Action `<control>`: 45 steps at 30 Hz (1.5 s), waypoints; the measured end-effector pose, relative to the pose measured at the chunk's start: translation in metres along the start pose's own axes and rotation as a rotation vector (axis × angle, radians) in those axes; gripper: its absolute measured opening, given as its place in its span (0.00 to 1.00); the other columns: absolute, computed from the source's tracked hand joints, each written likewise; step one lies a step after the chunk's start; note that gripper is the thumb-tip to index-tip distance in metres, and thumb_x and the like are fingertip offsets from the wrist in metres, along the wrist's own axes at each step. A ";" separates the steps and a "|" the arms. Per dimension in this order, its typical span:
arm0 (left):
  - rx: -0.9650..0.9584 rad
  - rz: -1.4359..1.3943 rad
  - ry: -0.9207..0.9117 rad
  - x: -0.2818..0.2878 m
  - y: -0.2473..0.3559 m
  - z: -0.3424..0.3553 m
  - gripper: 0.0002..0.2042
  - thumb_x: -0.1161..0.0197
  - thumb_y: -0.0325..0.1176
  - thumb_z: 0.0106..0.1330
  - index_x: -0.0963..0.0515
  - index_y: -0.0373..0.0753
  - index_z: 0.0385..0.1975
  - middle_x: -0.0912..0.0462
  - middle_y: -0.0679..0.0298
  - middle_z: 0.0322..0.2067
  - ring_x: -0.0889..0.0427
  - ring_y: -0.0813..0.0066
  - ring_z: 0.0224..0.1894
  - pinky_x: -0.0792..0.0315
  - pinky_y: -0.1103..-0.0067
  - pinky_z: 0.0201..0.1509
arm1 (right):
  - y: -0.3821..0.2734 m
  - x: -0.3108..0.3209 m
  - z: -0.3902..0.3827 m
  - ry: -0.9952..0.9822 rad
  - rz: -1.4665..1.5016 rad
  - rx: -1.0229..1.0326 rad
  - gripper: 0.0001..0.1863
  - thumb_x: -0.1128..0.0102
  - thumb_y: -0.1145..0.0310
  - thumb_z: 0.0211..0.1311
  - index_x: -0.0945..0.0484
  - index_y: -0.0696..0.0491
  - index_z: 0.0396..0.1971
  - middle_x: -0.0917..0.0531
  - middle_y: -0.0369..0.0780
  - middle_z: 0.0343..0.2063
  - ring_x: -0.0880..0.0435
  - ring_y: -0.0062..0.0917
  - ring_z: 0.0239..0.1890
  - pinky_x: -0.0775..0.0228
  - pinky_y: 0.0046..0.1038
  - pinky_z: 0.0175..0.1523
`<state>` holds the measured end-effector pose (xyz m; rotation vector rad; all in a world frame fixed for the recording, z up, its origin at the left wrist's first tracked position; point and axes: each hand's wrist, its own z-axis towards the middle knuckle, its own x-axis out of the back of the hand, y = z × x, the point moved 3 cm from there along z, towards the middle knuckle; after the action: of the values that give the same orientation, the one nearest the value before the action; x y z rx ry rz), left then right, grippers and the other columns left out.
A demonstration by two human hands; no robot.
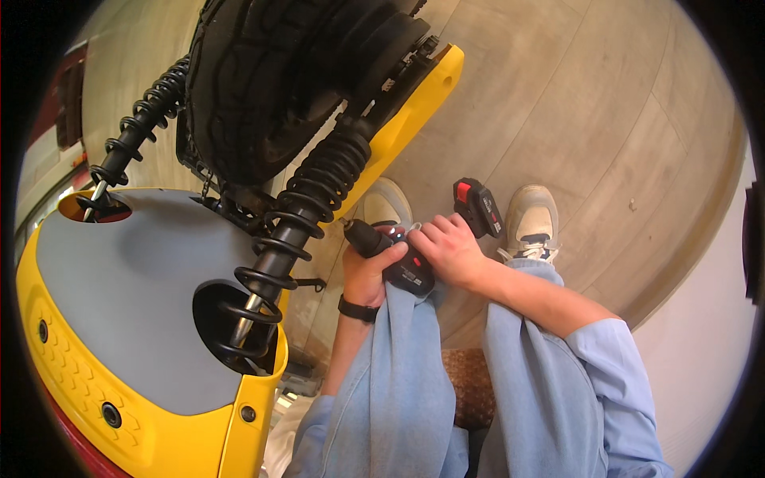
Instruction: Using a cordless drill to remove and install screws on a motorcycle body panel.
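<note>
A black cordless drill (412, 272) with red accents lies across both hands, in front of my knees. My left hand (368, 273), with a black band at the wrist, wraps around the drill's body just behind the chuck (364, 237). The chuck points toward the black coil-spring shock absorber (307, 199); a short metal tip shows at its end. My right hand (449, 248) is closed over the drill's grip, its fingers partly hidden. Beyond that hand the black and red battery pack (478, 205) sticks out at the grip's end.
On the left stands a vehicle part with a yellow and grey body panel (151, 295), a large black tyre (255, 88) and a yellow arm (426, 92). A second spring shock absorber (143, 119) is farther left. My shoes (532, 215) rest on the wood-look floor (590, 119).
</note>
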<state>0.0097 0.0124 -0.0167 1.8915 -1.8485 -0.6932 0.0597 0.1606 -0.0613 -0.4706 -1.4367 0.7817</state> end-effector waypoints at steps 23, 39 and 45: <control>0.111 -0.055 -0.021 0.000 0.002 -0.004 0.17 0.31 0.17 0.50 0.24 0.32 0.41 0.19 0.57 0.40 0.19 0.68 0.43 0.24 0.73 0.51 | -0.002 0.010 -0.005 -0.106 0.046 0.011 0.12 0.42 0.66 0.49 0.27 0.47 0.36 0.25 0.32 0.25 0.21 0.23 0.29 0.32 0.27 0.31; 0.111 -0.095 -0.039 -0.004 0.004 -0.006 0.17 0.32 0.15 0.49 0.23 0.33 0.40 0.19 0.57 0.41 0.20 0.68 0.44 0.25 0.72 0.53 | -0.002 0.007 -0.007 -0.087 0.011 0.013 0.11 0.41 0.66 0.49 0.27 0.47 0.35 0.26 0.31 0.23 0.21 0.22 0.27 0.33 0.27 0.30; 0.127 -0.068 -0.041 -0.002 0.003 -0.003 0.16 0.32 0.16 0.50 0.23 0.33 0.40 0.20 0.57 0.41 0.20 0.68 0.44 0.25 0.72 0.52 | -0.001 0.011 -0.005 -0.076 0.021 0.013 0.11 0.42 0.66 0.50 0.27 0.47 0.36 0.26 0.31 0.23 0.21 0.23 0.27 0.33 0.27 0.30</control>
<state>0.0090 0.0142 -0.0127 2.0427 -1.9013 -0.6550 0.0641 0.1686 -0.0534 -0.4504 -1.4985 0.8332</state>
